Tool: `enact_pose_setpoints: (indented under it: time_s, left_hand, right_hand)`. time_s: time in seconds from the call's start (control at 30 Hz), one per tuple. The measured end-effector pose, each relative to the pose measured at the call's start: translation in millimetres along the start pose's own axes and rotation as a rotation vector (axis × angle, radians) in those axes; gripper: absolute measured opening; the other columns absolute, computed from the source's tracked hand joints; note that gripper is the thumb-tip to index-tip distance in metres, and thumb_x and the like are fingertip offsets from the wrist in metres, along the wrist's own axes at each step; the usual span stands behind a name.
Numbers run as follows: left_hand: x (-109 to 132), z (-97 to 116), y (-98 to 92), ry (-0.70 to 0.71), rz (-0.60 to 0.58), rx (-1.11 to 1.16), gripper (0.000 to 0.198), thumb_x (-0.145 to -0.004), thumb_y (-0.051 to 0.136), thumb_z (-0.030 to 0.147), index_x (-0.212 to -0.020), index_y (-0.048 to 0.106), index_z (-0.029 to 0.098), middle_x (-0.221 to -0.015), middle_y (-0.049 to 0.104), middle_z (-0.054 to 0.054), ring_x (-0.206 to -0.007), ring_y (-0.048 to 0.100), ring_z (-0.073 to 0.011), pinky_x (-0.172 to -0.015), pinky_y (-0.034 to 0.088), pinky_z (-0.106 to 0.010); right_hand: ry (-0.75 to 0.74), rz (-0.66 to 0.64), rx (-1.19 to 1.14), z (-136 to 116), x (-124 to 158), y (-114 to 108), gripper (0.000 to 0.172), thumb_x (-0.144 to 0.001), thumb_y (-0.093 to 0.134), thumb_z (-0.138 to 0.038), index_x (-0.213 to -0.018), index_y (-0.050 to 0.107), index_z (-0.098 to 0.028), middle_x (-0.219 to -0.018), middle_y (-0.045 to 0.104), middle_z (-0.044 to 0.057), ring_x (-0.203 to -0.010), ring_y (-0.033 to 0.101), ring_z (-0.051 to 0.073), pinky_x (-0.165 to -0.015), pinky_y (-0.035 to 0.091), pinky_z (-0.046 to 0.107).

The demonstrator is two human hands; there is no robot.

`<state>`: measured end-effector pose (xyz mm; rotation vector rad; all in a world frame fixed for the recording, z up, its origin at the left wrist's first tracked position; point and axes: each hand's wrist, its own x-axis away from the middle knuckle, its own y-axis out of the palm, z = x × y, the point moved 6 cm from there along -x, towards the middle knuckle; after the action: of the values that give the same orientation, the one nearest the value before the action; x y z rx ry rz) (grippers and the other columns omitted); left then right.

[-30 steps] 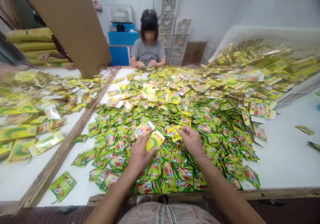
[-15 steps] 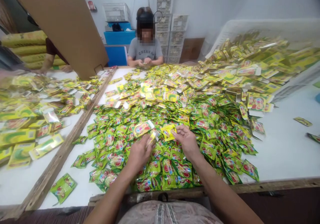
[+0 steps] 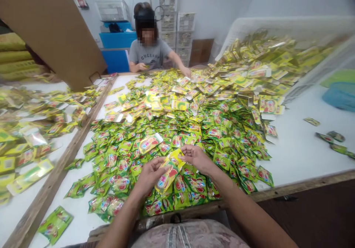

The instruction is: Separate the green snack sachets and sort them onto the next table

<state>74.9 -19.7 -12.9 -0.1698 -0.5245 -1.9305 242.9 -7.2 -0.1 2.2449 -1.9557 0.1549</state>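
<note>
My left hand [image 3: 149, 175] is closed on a small flat yellow carton [image 3: 168, 177] with a fruit picture, its thumb across the front. The carton slants up to the right. At its upper end is a yellow packet [image 3: 177, 154], pinched in the fingertips of my right hand [image 3: 196, 158]. Whether the packet is partly inside the carton, I cannot tell. Beneath both hands spreads a heap of green packets [image 3: 119, 183]. Just beyond my left hand, another carton [image 3: 150, 143] with a white end flap lies on the heap.
Many yellow cartons spill from a tipped white crate [image 3: 235, 31] at the back right. A wooden strip [image 3: 63, 155] divides the white table on the left, with more cartons beyond it. Across the table a co-worker [image 3: 151, 54] reaches into the cartons. A cardboard sheet [image 3: 58, 33] stands at left.
The carton in my left hand has turned its printed front into view, and the yellow packet has come against its upper end. The co-worker has stretched one arm out to the cartons. My view shifted right.
</note>
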Motion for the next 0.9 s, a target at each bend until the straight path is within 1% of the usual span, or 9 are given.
enact_pose_setpoints:
  time_s: [0.1,0.23,0.33,0.43,0.5,0.57,0.7,0.77,0.9]
  left_hand:
    - [0.0,-0.3,6.7,-0.03,-0.05,0.001,0.04,-0.065,0.074,0.034,-0.098,0.063,0.015,-0.079,0.071,-0.005,-0.066,0.064,-0.0135,-0.065,0.048,-0.023]
    - [-1.0,-0.4,12.4,-0.017,-0.117,-0.013,0.043,-0.066,0.072,0.034,-0.103,0.063,0.014,-0.08,0.071,-0.005,-0.066,0.063,-0.0143,-0.065,0.047,-0.025]
    - [-1.7,-2.1,9.8,-0.016,-0.076,-0.012,0.045,-0.067,0.071,0.037,-0.105,0.062,0.014,-0.076,0.07,-0.004,-0.065,0.062,-0.0146,-0.063,0.046,-0.025]
    - [-1.7,-1.9,3.2,-0.021,0.027,-0.013,0.05,-0.063,0.073,0.041,-0.103,0.061,0.014,-0.069,0.067,-0.002,-0.062,0.061,-0.0146,-0.06,0.045,-0.024]
    - [-2.0,-1.0,0.3,-0.023,0.072,-0.017,0.052,-0.06,0.074,0.042,-0.102,0.061,0.014,-0.067,0.065,-0.001,-0.061,0.06,-0.0146,-0.059,0.045,-0.024]
    - [-3.1,-0.5,-1.0,-0.019,0.092,-0.022,0.054,-0.059,0.074,0.043,-0.102,0.062,0.014,-0.065,0.064,-0.001,-0.059,0.059,-0.0144,-0.057,0.044,-0.024]
    - [-5.2,-2.1,-3.9,-0.011,0.117,-0.034,0.055,-0.057,0.074,0.045,-0.102,0.062,0.014,-0.065,0.064,-0.001,-0.056,0.058,-0.014,-0.053,0.042,-0.023]
    - [-5.3,-3.0,-5.8,-0.011,0.129,-0.036,0.054,-0.057,0.074,0.046,-0.099,0.063,0.014,-0.067,0.065,-0.001,-0.056,0.058,-0.014,-0.053,0.042,-0.023]
    - [-4.3,-4.0,-9.9,-0.014,0.16,-0.04,0.053,-0.056,0.074,0.044,-0.098,0.063,0.013,-0.067,0.065,-0.002,-0.056,0.058,-0.014,-0.052,0.041,-0.023]
  right_hand:
    - [0.044,-0.039,-0.009,-0.2,5.1,-0.5,0.033,-0.057,0.076,-0.04,-0.073,0.061,-0.015,-0.064,0.06,-0.002,-0.057,0.051,0.009,-0.057,0.041,0.023]
    - [-0.021,-0.064,0.125,-5.9,11.7,6.8,0.028,-0.065,0.07,-0.041,-0.073,0.062,-0.016,-0.063,0.059,-0.002,-0.056,0.051,0.01,-0.054,0.04,0.023]
    - [-0.089,0.04,0.305,-11.7,14.9,-0.7,0.022,-0.072,0.062,-0.038,-0.08,0.063,-0.018,-0.067,0.061,0.0,-0.06,0.055,0.014,-0.057,0.044,0.026]
    - [-0.282,0.215,0.682,-25.6,14.3,-22.3,0.027,-0.078,0.054,-0.026,-0.102,0.063,-0.02,-0.098,0.066,0.007,-0.089,0.059,0.022,-0.078,0.046,0.037]
    - [-0.41,0.204,0.982,-28.8,9.1,-29.7,0.039,-0.076,0.051,-0.017,-0.114,0.059,-0.022,-0.122,0.058,0.009,-0.111,0.05,0.026,-0.09,0.039,0.044]
    - [-0.46,0.132,1.167,-23.2,0.6,-33.7,0.041,-0.075,0.05,-0.014,-0.114,0.06,-0.022,-0.126,0.055,0.008,-0.116,0.046,0.028,-0.091,0.037,0.046]
    - [-0.512,0.186,1.183,-17.7,-7.2,-40.8,0.032,-0.086,0.04,-0.02,-0.108,0.063,-0.02,-0.104,0.067,0.009,-0.098,0.058,0.023,-0.087,0.042,0.04]
    - [-0.527,0.202,1.174,-17.7,-4.8,-39.9,0.035,-0.088,0.039,-0.023,-0.116,0.059,-0.018,-0.109,0.065,0.01,-0.101,0.057,0.023,-0.091,0.04,0.041]
    - [-0.459,0.107,1.215,-16.9,1.6,-34.4,0.042,-0.082,0.051,-0.03,-0.122,0.054,-0.02,-0.127,0.054,0.009,-0.117,0.045,0.03,-0.094,0.034,0.05]
